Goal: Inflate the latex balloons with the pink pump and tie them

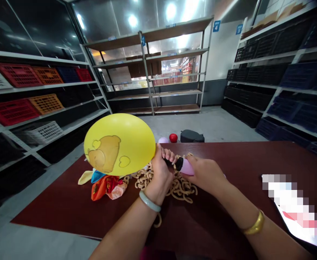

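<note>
An inflated yellow balloon (119, 144) with a printed bear and hearts stands out to the left over the table. My left hand (162, 164) is closed around its neck and the black nozzle end of a balloon pump. The pump's pink body (187, 167) sits in my right hand (208, 173), whose fingers wrap round it. Below my hands lies a heap of tan, curled rope-like pieces (181, 189), partly hidden by the left wrist. To the left are limp balloons: orange and red (108, 188), blue (97, 176) and pale yellow (85, 177).
The dark red table (66, 213) spreads under my arms. A lit, blurred screen device (291, 206) lies at the right. Beyond the far edge are a red round object (173, 137), a pale purple one (163, 140) and a dark grey object (192, 136). Shelves (174, 94) with crates stand around.
</note>
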Motion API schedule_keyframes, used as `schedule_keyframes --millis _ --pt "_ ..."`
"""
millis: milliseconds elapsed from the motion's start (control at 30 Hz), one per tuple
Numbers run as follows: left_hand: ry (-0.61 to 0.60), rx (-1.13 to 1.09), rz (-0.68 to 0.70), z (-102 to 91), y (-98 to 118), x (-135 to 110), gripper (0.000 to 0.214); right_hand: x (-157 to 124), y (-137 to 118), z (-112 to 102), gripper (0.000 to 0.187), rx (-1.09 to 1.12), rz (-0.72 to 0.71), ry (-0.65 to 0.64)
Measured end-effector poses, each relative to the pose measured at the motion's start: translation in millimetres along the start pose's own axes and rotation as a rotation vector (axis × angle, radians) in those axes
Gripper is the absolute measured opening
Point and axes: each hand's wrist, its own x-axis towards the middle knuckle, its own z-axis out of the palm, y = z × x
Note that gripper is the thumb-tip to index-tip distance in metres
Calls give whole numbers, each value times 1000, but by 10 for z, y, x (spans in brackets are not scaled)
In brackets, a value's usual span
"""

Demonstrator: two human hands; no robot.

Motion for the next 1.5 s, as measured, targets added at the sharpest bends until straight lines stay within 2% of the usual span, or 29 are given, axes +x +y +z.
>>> schedule_keyframes --millis 167,300,467,600,733,833,1000,1100,1167,1200,1267,1367,1433,1500 --pt "27 -2 -16 -30 -49 31 45 -8 -29 -18 63 42 -71 60" --pt "70 25 32 -109 8 125 42 -17 -41 -31 61 31 -127 65" --pt "115 -15 51 -182 202 235 48 -30 -15 -30 57 21 -126 40" --pt "120 34 98 -237 406 331 51 -17 43 -22 56 42 -118 7" --pt "201 95 156 -289 489 410 44 22 217 -18 56 48 -8 -13" --pt "243 152 129 -331 486 448 35 51 447 -7 55 -13 141 -33" --pt "187 238 46 -365 452 452 24 39 847 64 56 -102 368 -184" --pt "142 306 -4 -335 425 416 34 12 975 114 53 -100 424 -302" --pt "99 357 -37 -296 402 380 44 7 988 129 54 -105 433 -311" --pt "80 378 -49 -273 387 360 48 13 971 129 53 -113 424 -275" --pt "52 409 -71 -232 358 322 50 38 892 114 46 -105 342 -124" --pt "18 439 -121 -195 334 290 51 86 670 81 27 72 51 124" --pt "1 450 -171 -192 341 289 51 104 474 67 22 250 -155 176" --pt "0 481 -240 -202 359 300 51 101 259 66 20 391 -309 159"
